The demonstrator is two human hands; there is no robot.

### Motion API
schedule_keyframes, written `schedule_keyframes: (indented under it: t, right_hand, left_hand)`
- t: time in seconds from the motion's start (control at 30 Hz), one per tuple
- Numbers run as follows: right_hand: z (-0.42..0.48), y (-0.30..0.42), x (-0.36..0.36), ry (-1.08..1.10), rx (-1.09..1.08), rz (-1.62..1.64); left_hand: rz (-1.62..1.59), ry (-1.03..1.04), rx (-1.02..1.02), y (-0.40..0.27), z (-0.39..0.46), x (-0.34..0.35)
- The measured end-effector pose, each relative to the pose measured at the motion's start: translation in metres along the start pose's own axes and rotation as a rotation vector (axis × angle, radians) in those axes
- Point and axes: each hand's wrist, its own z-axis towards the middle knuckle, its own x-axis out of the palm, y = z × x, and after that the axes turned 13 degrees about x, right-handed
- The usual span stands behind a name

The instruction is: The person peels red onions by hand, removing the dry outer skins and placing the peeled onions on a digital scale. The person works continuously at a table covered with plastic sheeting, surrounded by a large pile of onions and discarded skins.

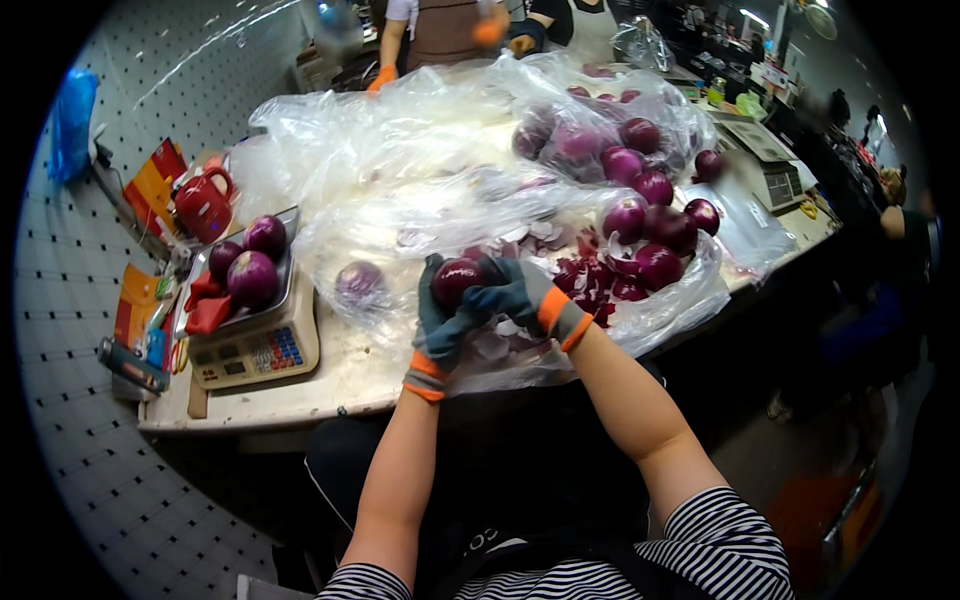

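Between both hands, just above the plastic sheeting, is a dark, glossy red onion [458, 283]. My left hand [441, 330], in a grey-blue work glove with an orange cuff, grips it from the left and below. My right hand [517, 292], gloved alike, has its fingers against the onion's right side. Loose onion skins [501, 341] lie beneath the hands. Dark red peelings [581, 277] and several onions [658, 266] rest on the plastic to the right. One pale purple onion [360, 282] sits left of my hands under clear film.
A scale [259, 356] holds 3 onions [253, 279] and a red cloth or bag [208, 304]. Behind it stands a red kettle [204, 204]. Clear plastic sheeting [390, 142] covers much of the table. Another scale [780, 184] is at right. Aproned people [457, 34] stand across the table.
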Motion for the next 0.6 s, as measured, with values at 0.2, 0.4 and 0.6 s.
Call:
schedule_keyframes:
  t: [0.2,0.4,0.6]
  right_hand:
    - [0.001,-0.012,-0.005,-0.025,0.03,0.117]
    - [-0.003,0.017,0.002,-0.075,-0.004,0.002]
    - [-0.001,0.035,0.001,-0.169,0.187,0.047]
  left_hand:
    - [-0.13,0.063,-0.063,-0.008,0.004,0.001]
    - [-0.618,-0.177,-0.287,-0.011,0.005,-0.005]
    - [-0.656,-0.163,-0.103,-0.005,0.002,-0.012]
